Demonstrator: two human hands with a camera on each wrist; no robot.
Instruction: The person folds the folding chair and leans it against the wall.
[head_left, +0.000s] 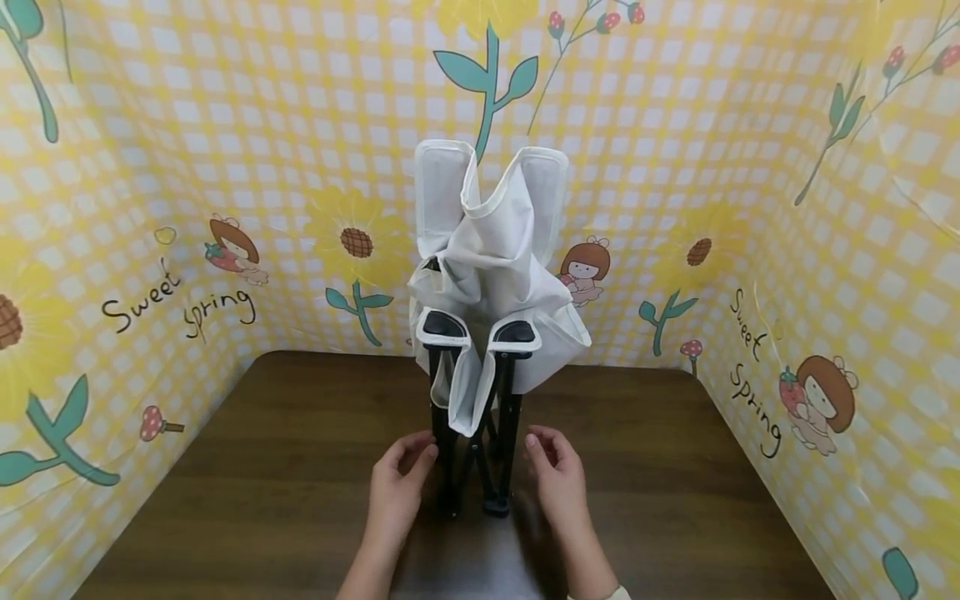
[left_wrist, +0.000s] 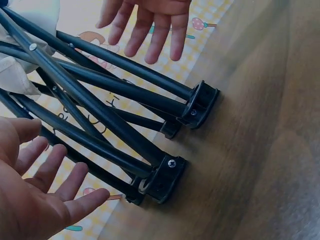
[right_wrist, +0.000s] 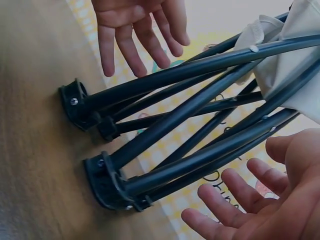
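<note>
A small folding chair [head_left: 504,237] with pale fabric and crossed black tube legs [left_wrist: 105,107] stands folded on the wooden table. My left hand [head_left: 401,479] is at the left of the legs, fingers loosely spread, holding nothing. On the other side, my right hand [head_left: 558,479] has its palm turned towards the legs and is likewise bare. Black plastic feet [right_wrist: 105,182] join the tube ends at the tabletop. In the wrist views both hands flank the tubes; whether the left fingertips touch a tube I cannot tell.
The dark wooden table [head_left: 300,467] spreads out around the chair. Behind it and at both sides rise walls of yellow checked cloth [head_left: 285,125] printed with flowers and figures.
</note>
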